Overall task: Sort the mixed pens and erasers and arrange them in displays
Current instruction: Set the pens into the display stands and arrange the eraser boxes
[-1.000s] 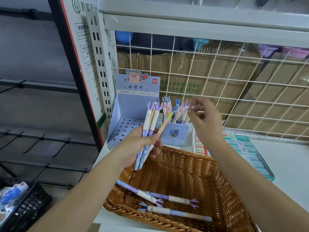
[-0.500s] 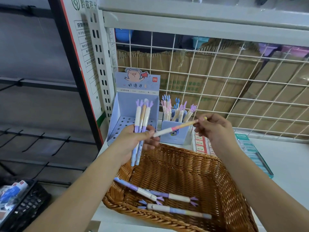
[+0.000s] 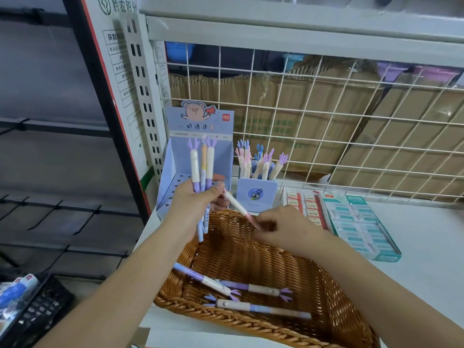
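Wicker basket (image 3: 226,320) holds three loose pens (image 3: 261,288); my left hand (image 3: 193,202) grips three upright pens (image 3: 202,167), right hand (image 3: 283,229) pinches one pink pen (image 3: 237,203), lower than before.

We face a white wire grid panel (image 3: 326,116) backing a white shelf board (image 3: 426,247), with brown corrugated cardboard boxes (image 3: 301,106) stacked behind the mesh. Above it runs a white metal shelf rail (image 3: 301,28). To the left we see a white perforated metal upright (image 3: 143,96), a white printed sign with a red edge (image 3: 118,66), a black metal post (image 3: 100,101) and dim grey racking with black bars (image 3: 50,126). The light looks soft and even.
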